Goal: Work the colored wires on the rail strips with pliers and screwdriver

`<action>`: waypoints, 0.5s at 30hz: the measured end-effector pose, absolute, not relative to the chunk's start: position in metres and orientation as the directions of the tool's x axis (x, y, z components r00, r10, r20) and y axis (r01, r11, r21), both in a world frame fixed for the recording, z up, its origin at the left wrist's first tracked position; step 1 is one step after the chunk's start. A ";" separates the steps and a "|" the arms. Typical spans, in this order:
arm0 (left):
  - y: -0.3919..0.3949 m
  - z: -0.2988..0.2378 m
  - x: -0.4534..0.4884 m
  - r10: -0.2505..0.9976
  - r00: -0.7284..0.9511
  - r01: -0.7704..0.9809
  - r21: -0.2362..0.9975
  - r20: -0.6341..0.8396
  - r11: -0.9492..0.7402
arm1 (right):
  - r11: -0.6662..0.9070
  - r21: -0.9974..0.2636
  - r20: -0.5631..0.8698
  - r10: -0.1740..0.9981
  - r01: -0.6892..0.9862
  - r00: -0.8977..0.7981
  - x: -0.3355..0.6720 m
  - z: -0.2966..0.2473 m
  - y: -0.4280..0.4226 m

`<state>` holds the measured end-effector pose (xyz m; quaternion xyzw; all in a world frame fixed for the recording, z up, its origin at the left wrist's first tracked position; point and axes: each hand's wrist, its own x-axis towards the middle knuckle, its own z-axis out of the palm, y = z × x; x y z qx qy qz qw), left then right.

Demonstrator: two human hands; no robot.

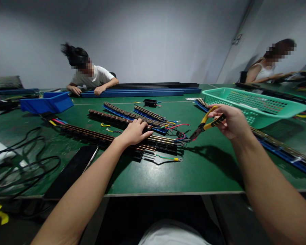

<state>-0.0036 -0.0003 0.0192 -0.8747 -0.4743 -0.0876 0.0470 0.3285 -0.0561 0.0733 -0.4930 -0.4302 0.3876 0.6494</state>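
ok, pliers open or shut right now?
Likely open: the yellow handles of the pliers stand spread apart in the right hand; the gap at the tip is too small to see.

No text, label, brand, number or sign can be read in this picture. The small plate (237,39) on the wall, in the upper right of the frame, is too small and blurred to tell if it carries any writing. The pliers (206,125) with yellow handles, right of the middle, show no mark that is legible. The phone (73,170) at the lower left lies with a dark screen, and nothing can be read on it.
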 end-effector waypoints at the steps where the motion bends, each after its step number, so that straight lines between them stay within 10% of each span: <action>1: 0.000 0.019 -0.004 0.820 0.536 0.837 0.000 0.201 -0.548 | 0.183 -0.977 0.137 0.934 -0.110 0.330 0.328 0.073 -0.056; 10: 0.002 0.016 -0.005 0.815 0.541 0.834 -0.009 0.208 -0.552 | 0.103 -0.973 0.063 0.980 -0.208 0.191 0.332 0.073 -0.052; 15: 0.003 0.016 -0.005 0.814 0.541 0.834 -0.006 0.211 -0.552 | 0.215 -0.976 0.214 0.925 0.031 0.314 0.331 0.063 -0.048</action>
